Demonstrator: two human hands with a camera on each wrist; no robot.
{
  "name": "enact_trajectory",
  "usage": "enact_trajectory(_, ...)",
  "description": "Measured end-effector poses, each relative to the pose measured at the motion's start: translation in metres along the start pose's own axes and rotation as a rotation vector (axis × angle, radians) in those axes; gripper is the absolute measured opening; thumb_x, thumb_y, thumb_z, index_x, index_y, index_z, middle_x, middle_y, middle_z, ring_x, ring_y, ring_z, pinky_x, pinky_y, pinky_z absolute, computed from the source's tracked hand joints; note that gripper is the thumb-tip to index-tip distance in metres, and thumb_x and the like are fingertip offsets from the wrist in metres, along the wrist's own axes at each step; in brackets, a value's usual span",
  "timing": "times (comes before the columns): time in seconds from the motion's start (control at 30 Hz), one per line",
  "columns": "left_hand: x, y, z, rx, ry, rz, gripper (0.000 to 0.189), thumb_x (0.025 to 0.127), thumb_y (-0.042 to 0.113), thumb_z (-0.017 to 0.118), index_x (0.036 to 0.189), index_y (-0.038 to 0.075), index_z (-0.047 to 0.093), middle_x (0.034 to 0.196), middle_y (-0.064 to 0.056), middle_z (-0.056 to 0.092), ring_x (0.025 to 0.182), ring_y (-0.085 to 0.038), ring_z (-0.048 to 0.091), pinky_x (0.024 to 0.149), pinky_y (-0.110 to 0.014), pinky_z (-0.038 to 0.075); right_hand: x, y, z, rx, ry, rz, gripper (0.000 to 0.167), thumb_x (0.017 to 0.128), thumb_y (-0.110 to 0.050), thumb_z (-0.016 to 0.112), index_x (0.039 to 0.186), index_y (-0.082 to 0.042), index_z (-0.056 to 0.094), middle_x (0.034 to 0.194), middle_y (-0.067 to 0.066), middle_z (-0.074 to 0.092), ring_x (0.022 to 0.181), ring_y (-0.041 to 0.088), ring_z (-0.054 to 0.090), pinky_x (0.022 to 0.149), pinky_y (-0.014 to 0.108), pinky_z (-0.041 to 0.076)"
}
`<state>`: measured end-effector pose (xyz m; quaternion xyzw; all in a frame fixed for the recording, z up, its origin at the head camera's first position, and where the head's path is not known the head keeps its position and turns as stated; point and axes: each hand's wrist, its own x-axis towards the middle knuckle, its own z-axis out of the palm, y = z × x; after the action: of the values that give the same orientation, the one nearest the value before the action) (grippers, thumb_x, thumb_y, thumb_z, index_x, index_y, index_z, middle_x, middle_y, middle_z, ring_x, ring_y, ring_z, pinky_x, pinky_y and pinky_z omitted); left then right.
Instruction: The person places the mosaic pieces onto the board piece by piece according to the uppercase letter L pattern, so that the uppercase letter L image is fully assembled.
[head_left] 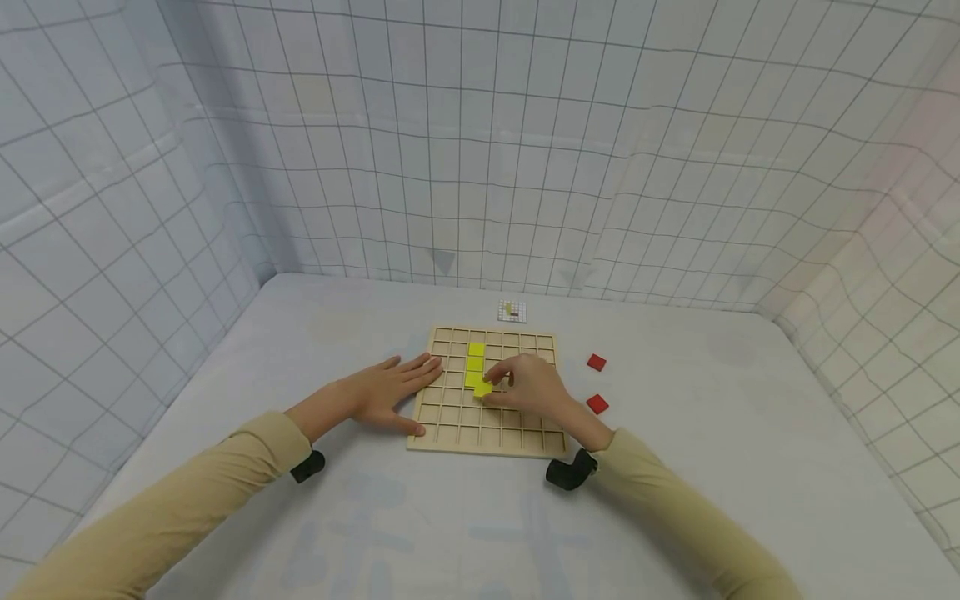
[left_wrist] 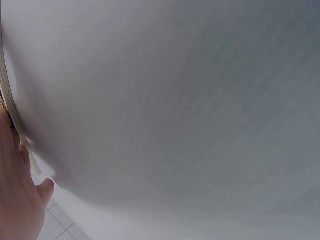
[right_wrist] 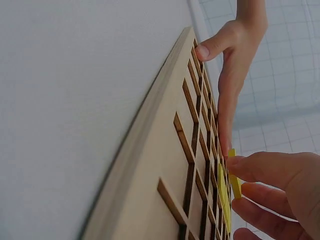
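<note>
A wooden grid board [head_left: 450,438] with square recesses lies flat on the table. Three yellow square tiles [head_left: 476,364] sit in a column of its cells. My right hand [head_left: 531,387] pinches another yellow tile [right_wrist: 235,186] between thumb and fingers, tilted close over the board just below that column. At the board's left edge, my left hand [head_left: 386,392] rests with fingers straight and spread, fingertips and thumb on the rim. The left wrist view shows only part of this hand [left_wrist: 20,195] at the board's side.
Two red square tiles, a farther one [head_left: 596,362] and a nearer one [head_left: 597,404], lie on the table right of the board. Behind the board is a small printed grid card [head_left: 512,312] with coloured squares. Grid-patterned curtains [head_left: 480,150] enclose the white table [head_left: 705,400].
</note>
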<state>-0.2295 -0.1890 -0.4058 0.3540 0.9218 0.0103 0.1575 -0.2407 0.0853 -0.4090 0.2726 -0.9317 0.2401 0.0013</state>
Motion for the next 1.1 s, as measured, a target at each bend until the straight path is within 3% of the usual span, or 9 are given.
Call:
enact_trajectory(0.27, -0.0001, 0.0004, -0.0005, -0.001, -0.002, -0.003, 0.099, 0.086, 0.07, 0.049, 0.156, 0.012, 0.011, 0.164, -0.007, 0.005, 0.151, -0.028, 0.006, 0.119, -0.058, 0.011, 0.0002, -0.0112, 0.0024, 0.018, -0.031, -0.009, 0.025, 0.077, -0.033, 0.081, 0.094, -0.016, 0.077, 0.089, -0.005, 0.074, 0.066, 0.003, 0.057, 0.057, 0.017, 0.044)
enact_trajectory(1.1, -0.0002, 0.0, 0.0005, -0.007, -0.001, -0.01, 0.099, 0.085, 0.071, 0.048, 0.156, 0.012, 0.011, 0.164, -0.006, 0.004, 0.151, -0.027, 0.005, 0.119, -0.057, 0.011, 0.0045, -0.0097, 0.0078, 0.051, -0.081, -0.001, 0.025, 0.08, -0.036, 0.078, 0.098, -0.018, 0.077, 0.092, -0.006, 0.075, 0.068, 0.002, 0.059, 0.056, 0.018, 0.045)
